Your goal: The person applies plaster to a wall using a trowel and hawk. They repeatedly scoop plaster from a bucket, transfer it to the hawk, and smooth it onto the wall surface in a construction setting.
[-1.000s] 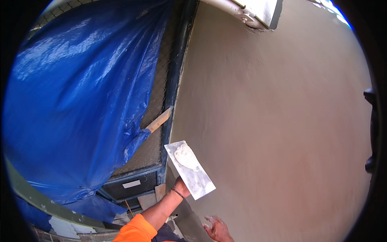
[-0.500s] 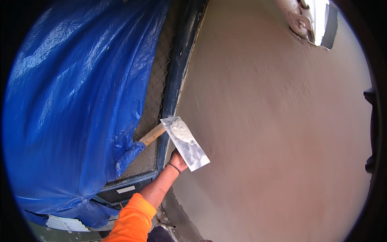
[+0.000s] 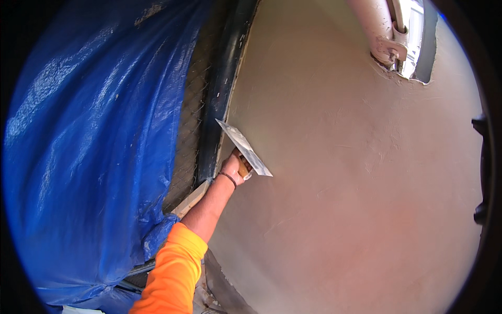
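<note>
- Plastered wall point(image 3: 355, 199) is seen filling the right side, smooth and pale.
- Blue tarpaulin point(image 3: 89, 157) is hung at the left, beside a dark frame point(image 3: 222, 99).
- Steel trowel point(image 3: 243, 147) is pressed edge-on against the wall near the frame.
- Left hand point(image 3: 234, 168) is seen with fingers wrapped round the trowel's wooden handle.

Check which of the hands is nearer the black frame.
Left. The left hand grips the trowel at the plastered wall, just right of the black frame; the right hand is out of view.
</note>
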Tool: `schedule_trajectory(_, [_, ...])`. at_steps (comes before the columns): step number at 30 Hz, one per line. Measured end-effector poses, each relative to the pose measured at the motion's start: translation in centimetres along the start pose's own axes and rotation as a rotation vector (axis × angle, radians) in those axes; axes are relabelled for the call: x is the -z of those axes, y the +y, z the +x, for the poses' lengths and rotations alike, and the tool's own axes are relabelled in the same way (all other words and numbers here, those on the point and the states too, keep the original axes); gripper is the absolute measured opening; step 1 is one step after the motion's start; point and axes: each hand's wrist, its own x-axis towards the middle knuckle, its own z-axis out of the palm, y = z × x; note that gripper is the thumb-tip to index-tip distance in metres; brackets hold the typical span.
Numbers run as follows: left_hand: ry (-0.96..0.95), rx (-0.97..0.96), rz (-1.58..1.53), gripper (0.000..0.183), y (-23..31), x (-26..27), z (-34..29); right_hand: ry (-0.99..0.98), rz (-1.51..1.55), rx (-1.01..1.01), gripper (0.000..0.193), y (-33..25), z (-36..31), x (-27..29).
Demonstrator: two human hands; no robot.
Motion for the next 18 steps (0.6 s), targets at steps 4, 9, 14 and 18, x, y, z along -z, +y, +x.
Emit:
schedule_trajectory(4, [0.199, -0.020, 0.149, 0.023, 1.3, -3.5, -1.2, 0.029, 0.066, -0.011, 0.059, 3.3, 0.2, -6.0])
schedule_trajectory(9, [0.222, -0.125, 0.285, 0.023, 4.6, -7.7, -0.5, 0.037, 0.254, -0.060, 0.054, 4.5, 3.0, -9.4])
schedule_trajectory(14, [0.057, -0.257, 0.325, 0.017, 7.9, -16.7, -2.1, 0.226, 0.144, 0.154, 0.045, 0.5, 3.6, -4.6])
schedule_trajectory(18, [-0.193, -0.342, 0.371, 0.027, 9.0, -23.0, -7.7, 0.278, 0.117, 0.287, 0.045, -5.8, 2.8, 5.5])
